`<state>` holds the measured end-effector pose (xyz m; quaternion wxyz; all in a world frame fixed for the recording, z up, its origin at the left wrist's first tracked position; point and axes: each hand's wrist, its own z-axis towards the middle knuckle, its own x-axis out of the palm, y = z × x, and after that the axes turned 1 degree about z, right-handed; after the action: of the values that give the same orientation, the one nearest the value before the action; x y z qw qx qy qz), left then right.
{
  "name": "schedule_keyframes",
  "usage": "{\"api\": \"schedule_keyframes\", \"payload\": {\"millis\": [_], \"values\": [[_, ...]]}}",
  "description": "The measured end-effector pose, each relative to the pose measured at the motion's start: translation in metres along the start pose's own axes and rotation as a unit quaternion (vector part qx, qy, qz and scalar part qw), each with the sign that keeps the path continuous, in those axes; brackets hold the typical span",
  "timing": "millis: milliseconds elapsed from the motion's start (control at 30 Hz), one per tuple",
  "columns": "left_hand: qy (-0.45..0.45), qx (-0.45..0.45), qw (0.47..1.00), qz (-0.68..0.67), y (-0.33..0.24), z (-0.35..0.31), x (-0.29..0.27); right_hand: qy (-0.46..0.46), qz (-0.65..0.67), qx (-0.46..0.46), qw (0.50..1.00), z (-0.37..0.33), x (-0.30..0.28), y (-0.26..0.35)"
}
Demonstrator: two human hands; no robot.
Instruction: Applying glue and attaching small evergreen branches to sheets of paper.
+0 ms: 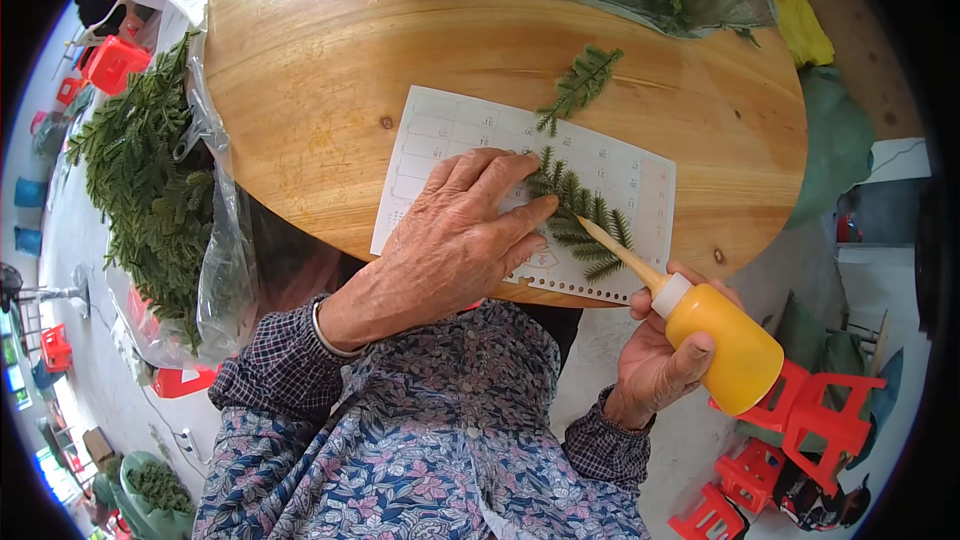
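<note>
Head view: left hand [462, 215] spread-fingered on needly sprig [573, 197], right hand [652, 362] tight around cone-tipped yellow bottle [728, 350].

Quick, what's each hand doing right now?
Left hand: fingertips touching the green sprig; whether gripping it, I can't tell.
Right hand: closed, holding the yellow bottle.

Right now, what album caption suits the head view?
Left hand on a green sprig, right hand holding a yellow bottle.
</note>
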<state>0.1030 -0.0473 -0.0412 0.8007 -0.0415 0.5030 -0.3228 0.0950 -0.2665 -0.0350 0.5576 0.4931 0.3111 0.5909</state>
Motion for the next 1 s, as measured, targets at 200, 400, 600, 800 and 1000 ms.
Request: {"api": "schedule_keyframes", "payload": {"millis": [200,400,600,800,1000], "values": [[-0.001,0.004,1.000,0.005,0.000,0.000,0.000,-0.003,-0.004,-0.007,1.000,0.000,-0.002,0.002],[-0.001,0.010,1.000,0.008,0.001,-0.001,0.001,-0.014,-0.008,-0.023,1.000,0.002,-0.005,0.003],[0.001,0.001,1.000,0.006,-0.001,0.000,-0.002,-0.012,-0.009,-0.007,1.000,0.001,-0.008,0.007],[-0.002,-0.005,1.000,-0.003,-0.001,0.000,0.000,-0.015,-0.012,-0.009,1.000,0.002,-0.012,0.010],[0.001,0.007,1.000,0.002,0.001,-0.001,0.001,-0.013,-0.015,-0.009,1.000,0.002,-0.014,0.015]]}}
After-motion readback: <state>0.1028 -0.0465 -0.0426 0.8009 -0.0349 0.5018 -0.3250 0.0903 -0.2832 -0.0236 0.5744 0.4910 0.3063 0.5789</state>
